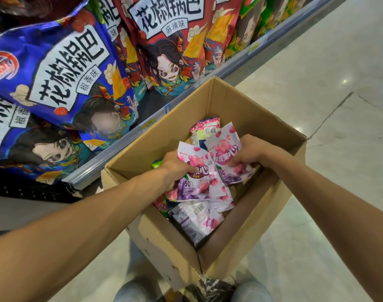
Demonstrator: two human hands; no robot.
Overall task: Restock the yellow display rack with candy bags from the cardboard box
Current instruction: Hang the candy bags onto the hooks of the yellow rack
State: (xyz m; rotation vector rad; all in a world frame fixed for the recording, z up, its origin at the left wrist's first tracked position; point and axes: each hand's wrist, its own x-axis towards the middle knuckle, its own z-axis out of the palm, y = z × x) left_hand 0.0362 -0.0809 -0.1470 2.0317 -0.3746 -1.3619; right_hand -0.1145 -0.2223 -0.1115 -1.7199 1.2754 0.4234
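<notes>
Left grip [175, 168] and right grip [247, 153] each clutching a candy bag [192, 188], we lift straight up, clear of the cardboard box [240, 107] around them.

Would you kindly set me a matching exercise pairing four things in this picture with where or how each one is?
1 left hand
2 cardboard box
3 blue snack bag
4 barcode-up bag

a displayed on the shelf
b lies loose in the box
c grips a purple candy bag
d open-topped, beside the shelf

Pairs: 1-c, 2-d, 3-a, 4-b
</notes>
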